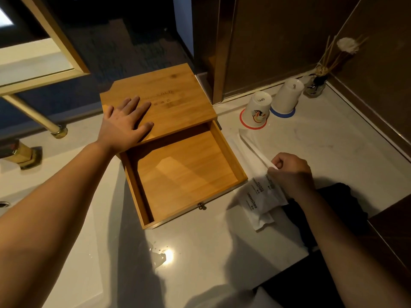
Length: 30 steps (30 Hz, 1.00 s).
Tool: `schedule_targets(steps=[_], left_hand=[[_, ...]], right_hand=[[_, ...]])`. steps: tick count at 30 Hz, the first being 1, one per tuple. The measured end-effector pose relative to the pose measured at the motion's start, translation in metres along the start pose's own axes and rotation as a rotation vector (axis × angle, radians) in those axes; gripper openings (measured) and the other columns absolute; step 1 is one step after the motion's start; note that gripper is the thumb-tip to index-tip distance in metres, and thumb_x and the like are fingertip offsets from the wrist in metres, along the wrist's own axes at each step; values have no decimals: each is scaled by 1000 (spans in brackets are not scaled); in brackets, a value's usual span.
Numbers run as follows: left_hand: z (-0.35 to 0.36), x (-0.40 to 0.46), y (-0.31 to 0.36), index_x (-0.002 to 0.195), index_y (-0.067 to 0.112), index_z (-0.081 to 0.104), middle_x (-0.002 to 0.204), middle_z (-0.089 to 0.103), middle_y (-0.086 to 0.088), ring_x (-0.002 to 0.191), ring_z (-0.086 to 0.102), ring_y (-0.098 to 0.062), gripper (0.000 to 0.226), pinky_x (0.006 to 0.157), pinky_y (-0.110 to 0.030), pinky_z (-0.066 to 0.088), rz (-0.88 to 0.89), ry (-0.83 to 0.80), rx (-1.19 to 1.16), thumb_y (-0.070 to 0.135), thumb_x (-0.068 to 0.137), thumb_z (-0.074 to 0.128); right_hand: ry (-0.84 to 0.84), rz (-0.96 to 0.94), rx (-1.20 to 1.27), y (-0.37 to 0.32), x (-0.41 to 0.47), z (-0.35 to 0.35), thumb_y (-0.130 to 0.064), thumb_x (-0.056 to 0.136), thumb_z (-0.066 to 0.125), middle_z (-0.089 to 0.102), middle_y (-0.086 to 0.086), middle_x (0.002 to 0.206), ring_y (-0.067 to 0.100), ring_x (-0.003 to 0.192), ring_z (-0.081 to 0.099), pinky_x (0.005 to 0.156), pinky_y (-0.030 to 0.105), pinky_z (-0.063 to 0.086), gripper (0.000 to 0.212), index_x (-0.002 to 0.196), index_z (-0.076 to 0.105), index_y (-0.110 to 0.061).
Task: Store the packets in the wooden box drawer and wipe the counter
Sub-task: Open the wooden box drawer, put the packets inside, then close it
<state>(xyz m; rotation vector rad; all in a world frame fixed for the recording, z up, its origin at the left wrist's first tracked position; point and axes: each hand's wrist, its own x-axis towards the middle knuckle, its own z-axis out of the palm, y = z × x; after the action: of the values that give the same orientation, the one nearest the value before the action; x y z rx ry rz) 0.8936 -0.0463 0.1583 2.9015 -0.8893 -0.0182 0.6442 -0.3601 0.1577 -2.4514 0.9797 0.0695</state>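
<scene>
Honey-brown wooden box (160, 101), white black-lettered packets (259, 200), white counter (322, 138).

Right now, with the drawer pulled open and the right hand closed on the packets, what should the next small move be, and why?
Probably carry the packets left over the drawer and set them in. The drawer stands open and empty, the left hand lies flat on the wooden box, likely steadying it, and the right hand already pinches the packets just beside the drawer's right wall.

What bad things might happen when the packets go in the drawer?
The right hand pinches several packets at once, so one might slip onto the counter. The drawer is pulled far out; a bump might tip it, though the left hand steadies the box. The upturned cups stand close and might get knocked.
</scene>
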Motion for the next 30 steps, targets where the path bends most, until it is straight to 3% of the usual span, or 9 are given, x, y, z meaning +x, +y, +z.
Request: schedule_targets(steps=[3,5,8,11,15,18,22,26,30], left_hand=[[0,-1,1,147,35,17,159,15,-2,146,12,-24,71,114,-51,12,-4,1,-12,66,84,18],[-1,-1,2,147,35,17,158,15,-3,146,11,-24,71,114,-51,9,-3,1,-20,67,83,18],[0,-1,1,147,35,16,159,15,-2,146,11,-24,70,114,-51,7,0,-3,-28,66,84,19],[1,-1,0,147,36,16,159,15,-2,146,11,-24,70,114,-51,7,-1,1,-23,66,84,19],[2,-1,0,147,36,16,158,15,-2,146,12,-24,68,114,-51,8,1,7,-21,65,85,20],[3,-1,-1,147,36,16,159,15,-2,146,11,-24,67,114,-51,7,-1,2,-15,65,86,20],[0,-2,2,146,34,21,157,20,-3,145,15,-25,65,113,-50,10,2,34,-10,63,87,22],[-3,-3,3,146,34,22,158,18,-3,145,15,-24,65,113,-49,9,4,28,-16,62,87,22],[-3,-4,5,146,36,18,158,15,-1,146,11,-22,63,115,-51,5,-6,14,-34,60,89,22]], right_hand=[[-21,-9,-226,-5,6,-7,-21,82,59,56,6,81,27,75,52,64,29,38,14,86,48,-14],[16,-25,-206,-6,9,-10,-14,80,59,59,8,83,29,75,55,64,28,38,13,89,49,-14],[52,49,303,-11,12,-20,-5,75,62,67,10,84,30,79,61,69,30,47,12,82,60,-15],[-79,97,752,-25,5,-34,-3,78,64,68,7,83,22,75,63,68,29,52,14,77,63,-17],[-353,52,1051,-55,-9,-48,-4,86,57,67,2,88,15,82,65,62,22,59,13,83,62,-15],[-333,-76,1117,-86,-16,-51,-3,85,57,67,-3,90,12,87,66,65,21,59,14,82,58,-17],[-81,-469,865,-131,-30,-32,-3,81,64,63,-7,88,6,85,62,62,12,53,22,75,56,-23],[179,-1150,221,-137,-20,17,-4,81,60,67,11,78,24,77,63,66,35,55,8,75,64,-6],[189,-1365,-77,-132,-8,46,-12,93,42,66,15,75,27,70,62,61,36,53,31,75,65,-2]])
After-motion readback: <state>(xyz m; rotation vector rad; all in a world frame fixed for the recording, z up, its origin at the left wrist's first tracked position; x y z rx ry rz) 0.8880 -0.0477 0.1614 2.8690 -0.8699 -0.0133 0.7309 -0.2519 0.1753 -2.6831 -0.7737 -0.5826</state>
